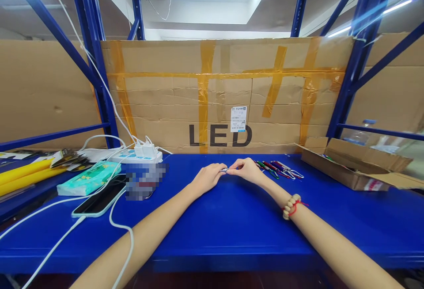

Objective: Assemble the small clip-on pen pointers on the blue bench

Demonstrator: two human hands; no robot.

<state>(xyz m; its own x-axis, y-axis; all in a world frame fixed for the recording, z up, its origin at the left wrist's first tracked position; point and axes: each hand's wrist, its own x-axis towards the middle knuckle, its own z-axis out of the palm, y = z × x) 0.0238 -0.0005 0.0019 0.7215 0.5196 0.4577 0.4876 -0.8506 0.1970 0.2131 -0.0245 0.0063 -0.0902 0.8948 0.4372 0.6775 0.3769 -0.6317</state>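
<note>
Over the blue table [228, 227], my two hands meet at a small, shiny silvery piece [224, 170], too small to name. My left hand [208, 177] is closed, its fingertips gripping one end of the piece. From the other side, the thumb and forefinger of my right hand [247, 170] pinch it. A bead bracelet with red string circles my right wrist. Just right of that hand lie several slim red, green and silvery pens [270, 169], partly hidden behind it, with shiny metal loops [293, 173] at their right.
An open cardboard box [347, 176] stands at the right. On the left lie a phone [99, 200], a green tissue pack [89, 178], a white power strip [145, 153] with trailing cables and a blurred patch. A taped cardboard panel [165, 99] closes the back between blue posts.
</note>
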